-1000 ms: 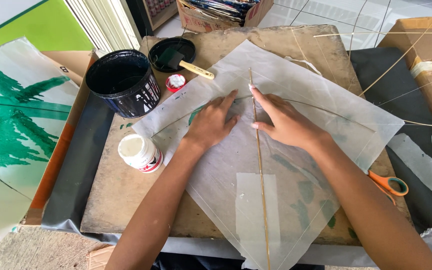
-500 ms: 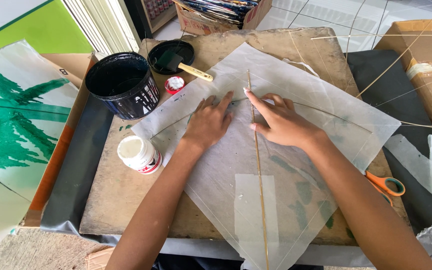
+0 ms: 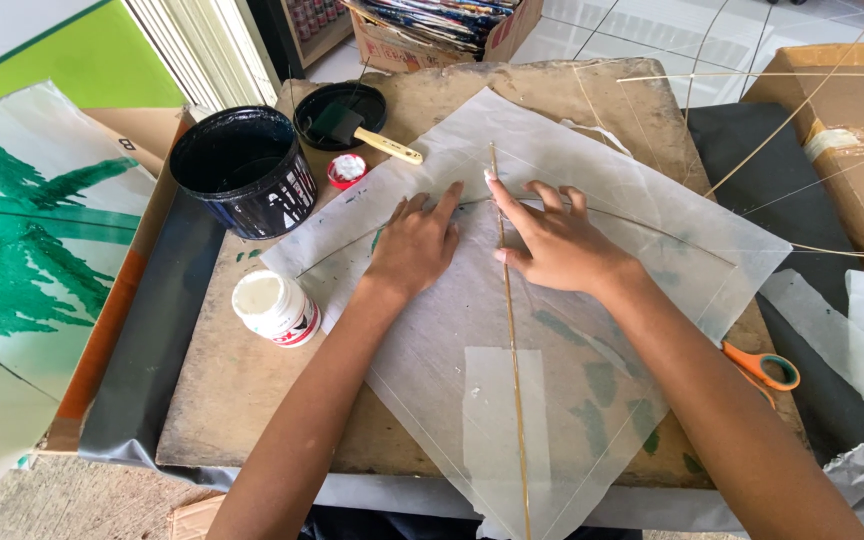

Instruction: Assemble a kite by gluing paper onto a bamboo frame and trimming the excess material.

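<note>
Pressing flat on the white kite paper (image 3: pixel 552 330), my left hand (image 3: pixel 417 245) lies just left of the thin bamboo spine (image 3: pixel 508 330), fingers (image 3: pixel 449 200) spread slightly apart and clamped on nothing. My right hand (image 3: pixel 552 245) lies just right of that spine, fingers spread, the forefinger tip touching the spine near the bowed cross stick (image 3: pixel 652 228). The paper rests on the wooden desk (image 3: pixel 242 390). Left of the spine stand a black paint bucket (image 3: pixel 244 170) and a white glue bottle (image 3: pixel 274 308); orange scissors (image 3: pixel 764 368) lie to its right.
</note>
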